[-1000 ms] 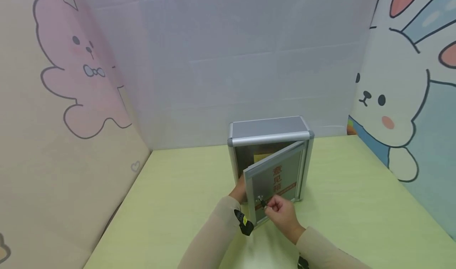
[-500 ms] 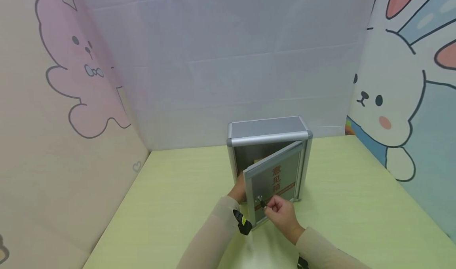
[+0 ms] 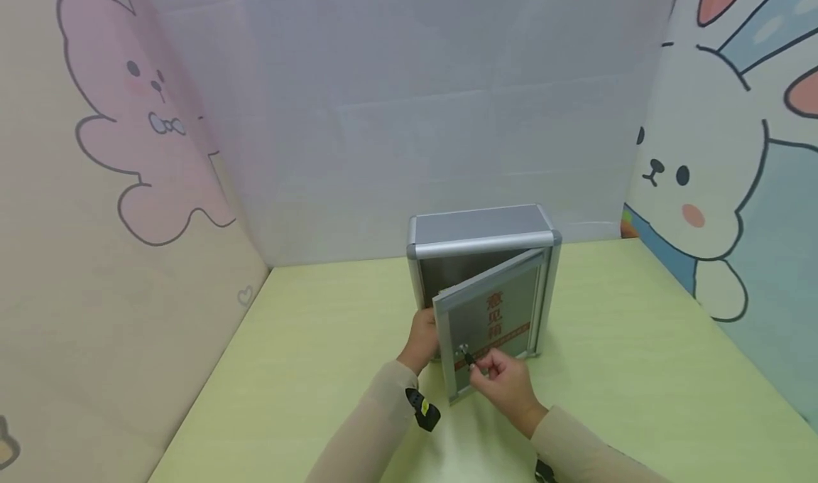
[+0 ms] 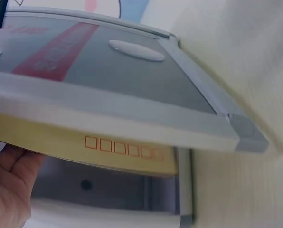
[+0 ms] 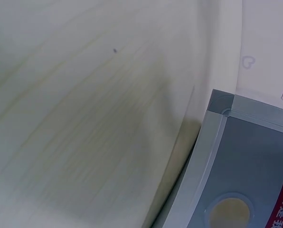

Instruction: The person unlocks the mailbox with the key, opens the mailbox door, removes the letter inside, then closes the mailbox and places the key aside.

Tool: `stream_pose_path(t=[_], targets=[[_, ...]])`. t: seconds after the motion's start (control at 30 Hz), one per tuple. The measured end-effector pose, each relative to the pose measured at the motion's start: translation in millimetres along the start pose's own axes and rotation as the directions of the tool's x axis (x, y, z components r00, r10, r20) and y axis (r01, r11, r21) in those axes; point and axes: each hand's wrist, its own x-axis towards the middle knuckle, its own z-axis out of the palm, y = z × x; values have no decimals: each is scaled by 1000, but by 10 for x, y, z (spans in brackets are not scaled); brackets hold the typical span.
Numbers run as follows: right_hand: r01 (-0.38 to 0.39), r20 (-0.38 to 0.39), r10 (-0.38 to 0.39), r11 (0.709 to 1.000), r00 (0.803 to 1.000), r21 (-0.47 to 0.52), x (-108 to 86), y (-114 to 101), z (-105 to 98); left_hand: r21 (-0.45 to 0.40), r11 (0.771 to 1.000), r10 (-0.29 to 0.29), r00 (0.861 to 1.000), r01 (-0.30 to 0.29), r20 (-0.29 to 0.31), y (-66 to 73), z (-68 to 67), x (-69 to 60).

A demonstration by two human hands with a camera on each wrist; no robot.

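A grey metal suggestion box (image 3: 482, 226) with silver edges stands on the table, its door (image 3: 476, 319) swung partly open. My left hand (image 3: 422, 337) is at the opening, partly behind the door. In the left wrist view its fingers (image 4: 25, 166) grip a yellow paper envelope (image 4: 61, 143) with a row of red squares; the thumb is hidden. My right hand (image 3: 508, 383) pinches a small dark key (image 3: 469, 359) at the door's lock. The right hand is out of the right wrist view, which shows a lower corner of the door (image 5: 255, 152).
The pale yellow-green table (image 3: 307, 369) extends around the box. A whitish sheet (image 3: 415, 114) hangs behind it. Side walls carry cartoon rabbits, a pink one (image 3: 121, 114) at left and a white one (image 3: 696, 185) at right.
My left hand has drawn back out of the box toward the left and front. The envelope has shifted from inside the box to behind the door's edge. The right hand stays at the key.
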Motion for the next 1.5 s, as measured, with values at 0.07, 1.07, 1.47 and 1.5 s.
stream_pose_path(t=[0.07,1.07,1.47,1.5], targets=[[-8,-2,8,1000,1000,-15,4,-11,4,-36,998,-44,999,44,-25,69,-40,-24],[27,-18,-27,999,999,-28,31,-115,-1,-94,964,-244,968,248,50,-126,-592,-281],[-19,-2,19,998,1000,-55,-8,33,10,-109,958,-256,963,265,86,-186,-804,-350],[-22,0,22,998,1000,-54,-15,68,10,-110,958,-256,963,264,82,-193,-823,-355]])
